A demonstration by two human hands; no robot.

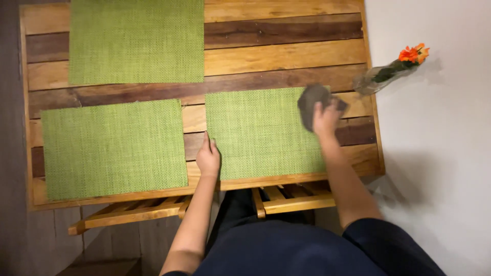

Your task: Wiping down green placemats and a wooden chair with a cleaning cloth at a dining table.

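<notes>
Wiping step: right hand clutches a grey cloth on the placemat's right edge, left hand open, pinning its left edge; next sweep needs that brace

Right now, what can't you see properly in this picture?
- Cloth: the right hand covers part of it, and it looks blurred.
- Top mat: its far edge is cut off by the picture's top edge.
- Chairs: mostly hidden under the table.
- Vase: see-through and small, so what's inside besides the flower stem can't be told.
- Left hand: its palm faces down, hidden.
</notes>
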